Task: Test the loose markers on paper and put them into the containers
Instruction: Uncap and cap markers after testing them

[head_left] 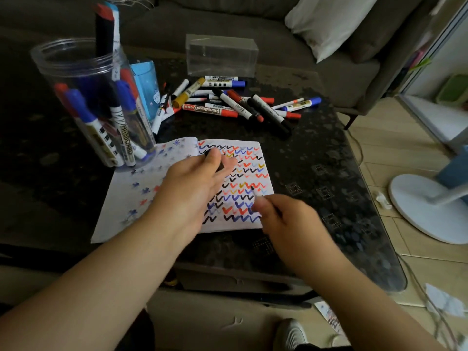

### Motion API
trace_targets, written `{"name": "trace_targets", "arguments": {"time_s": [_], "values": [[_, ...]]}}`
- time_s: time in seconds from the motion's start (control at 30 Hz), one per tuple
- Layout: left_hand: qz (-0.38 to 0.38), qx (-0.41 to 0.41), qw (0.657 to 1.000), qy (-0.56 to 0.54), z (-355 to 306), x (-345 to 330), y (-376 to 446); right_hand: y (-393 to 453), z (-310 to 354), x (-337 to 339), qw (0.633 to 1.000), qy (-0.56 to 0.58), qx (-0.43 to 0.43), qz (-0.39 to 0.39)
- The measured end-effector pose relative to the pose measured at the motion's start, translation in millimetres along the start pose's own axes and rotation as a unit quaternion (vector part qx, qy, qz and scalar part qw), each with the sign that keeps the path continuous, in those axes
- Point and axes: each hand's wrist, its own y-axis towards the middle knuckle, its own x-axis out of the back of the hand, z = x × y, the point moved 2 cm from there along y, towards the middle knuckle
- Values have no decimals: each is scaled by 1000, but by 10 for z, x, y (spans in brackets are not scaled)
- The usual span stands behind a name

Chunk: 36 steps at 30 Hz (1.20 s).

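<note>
Testing now: my right hand (286, 219) pinches a black marker (255, 192) on the paper (177, 148); left hand (200, 181) grips its cap (214, 162). Light, stiff, slick barrel, so I'd hold mid-body.

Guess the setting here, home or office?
Likely a home living room: a grey sofa with a white cushion stands behind a low dark coffee table, and a floor fan's white base sits on the tiled floor at right.
</note>
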Motion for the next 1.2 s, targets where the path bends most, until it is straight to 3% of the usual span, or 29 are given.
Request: {"name": "trace_targets", "arguments": {"time_s": [0.07,0.13,0.27,0.4,0.47,0.53,0.63,0.7,0.8,1.2], "values": [[8,-14,999,51,28,56,-9,22,-49,135,987,137,-77,39],[5,-22,995,100,76,86,-27,10,-71,209,947,278,-131,91],[25,-88,971,222,100,127,-45,-5,-106,302,879,448,-135,96],[77,-129,950,273,150,79,-42,33,-193,381,773,602,-173,100],[93,-145,934,312,182,39,-40,52,-246,379,757,625,-164,96],[107,-159,919,345,205,-5,-52,57,-307,351,780,602,-146,92],[138,-176,889,399,226,-74,-93,42,-394,317,898,422,-108,69],[153,-191,864,440,236,-112,-115,27,-412,320,947,307,-87,41],[139,-209,852,460,225,-116,-114,17,-375,333,962,260,-82,20],[83,-204,869,444,58,317,-47,82,-43,17,964,260,-8,51]]}}
